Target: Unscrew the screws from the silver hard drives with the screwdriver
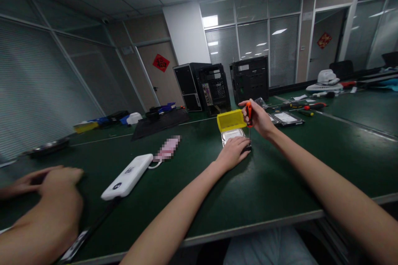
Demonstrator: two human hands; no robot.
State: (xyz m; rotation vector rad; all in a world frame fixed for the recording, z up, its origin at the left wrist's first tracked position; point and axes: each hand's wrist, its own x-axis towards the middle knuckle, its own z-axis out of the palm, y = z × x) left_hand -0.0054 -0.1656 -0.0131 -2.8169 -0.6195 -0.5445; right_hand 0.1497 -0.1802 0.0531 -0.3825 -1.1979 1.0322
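Note:
My right hand [255, 116] is closed around the orange handle of a screwdriver [249, 112], held upright with its shaft pointing down at the right edge of a hard drive [231, 134]. Resting on the near part of that drive is my left hand [234, 151], its fingers laid flat and pointing to the right. The drive lies on the green table [192, 165], partly hidden under my left hand. Just behind it stands an open yellow case [230, 120]. Another hard drive [286, 118] lies to the right of my right hand.
A white power bank [127, 177] with a cable lies at left, near a blurred pink object [168, 148]. Another person's hands [60, 178] rest at far left. Computer cases [214, 87] stand behind. Screwdrivers [314, 107] lie at right, a dark mat [160, 123] back left.

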